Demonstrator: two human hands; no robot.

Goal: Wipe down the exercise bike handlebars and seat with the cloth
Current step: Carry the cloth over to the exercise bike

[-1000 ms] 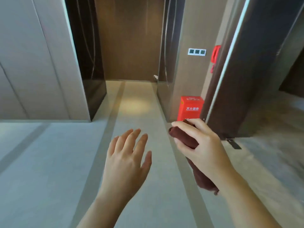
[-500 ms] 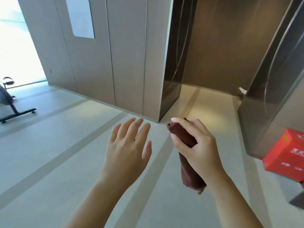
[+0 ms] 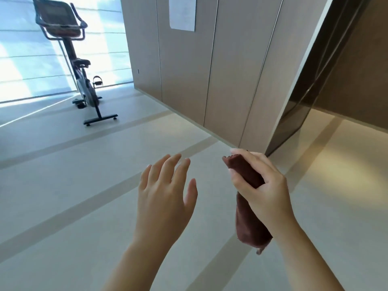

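Note:
The exercise bike [image 3: 84,89] stands far off at the upper left, in front of a bright window. Its dark handlebars [image 3: 60,22] are at the top and its black seat [image 3: 81,62] sits lower on the post. My right hand [image 3: 262,185] grips a rolled dark red-brown cloth [image 3: 249,223], whose lower end hangs below my wrist. My left hand [image 3: 168,194] floats beside it with fingers spread and straight, holding nothing. Both hands are well short of the bike.
A beige panelled wall [image 3: 210,70] with a white sheet [image 3: 182,13] on it runs along the right of the path to the bike. A dark glossy opening [image 3: 315,80] lies at the far right. Pale floor with grey stripes [image 3: 73,164] stretches ahead.
The view has swung left: the red box and corridor have gone out of sight and the bike has come fully into view. My hands keep the same pose, cloth still held.

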